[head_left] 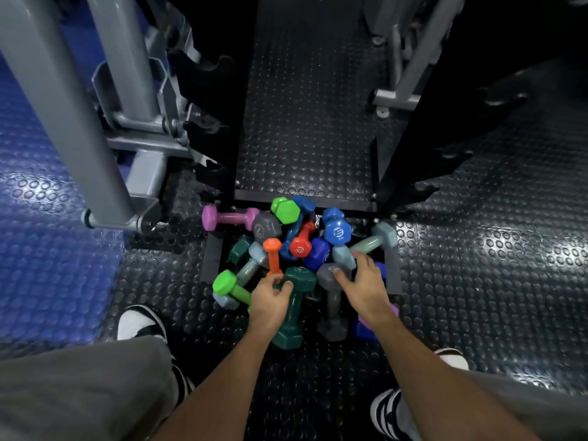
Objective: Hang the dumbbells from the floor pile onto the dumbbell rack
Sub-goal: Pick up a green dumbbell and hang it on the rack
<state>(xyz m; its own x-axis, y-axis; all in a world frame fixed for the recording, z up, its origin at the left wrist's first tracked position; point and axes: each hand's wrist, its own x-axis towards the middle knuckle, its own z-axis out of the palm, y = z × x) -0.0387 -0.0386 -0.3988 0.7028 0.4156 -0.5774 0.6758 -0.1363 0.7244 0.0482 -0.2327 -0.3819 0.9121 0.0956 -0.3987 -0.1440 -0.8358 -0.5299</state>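
Bumpy black rubber flooring [461, 281] is spreading out under everything, with blue flooring [47, 218] off to the left. Tall and black, the dumbbell rack [235, 128] is standing right behind the pile, and its hooks look bare. Grey machine legs [105, 122] are standing beside it.

At the foot of the rack, the dumbbell pile [299, 246] is lying in a jumble of colours, pointing every which way.

Biggest up front, the dark green dumbbell [294, 310] is lying with its long way running toward the person and away. The grey dumbbell [332, 300] is lying nearly the same way beside it. They look hard, smooth and fairly heavy, so the thin middle bar is probably the best place to grab.

The left hand [269, 302] is curling its fingers around the dark green dumbbell near its far end. The right hand [364, 286] is spreading open, fingertips touching the grey dumbbell's top end, not gripping yet.
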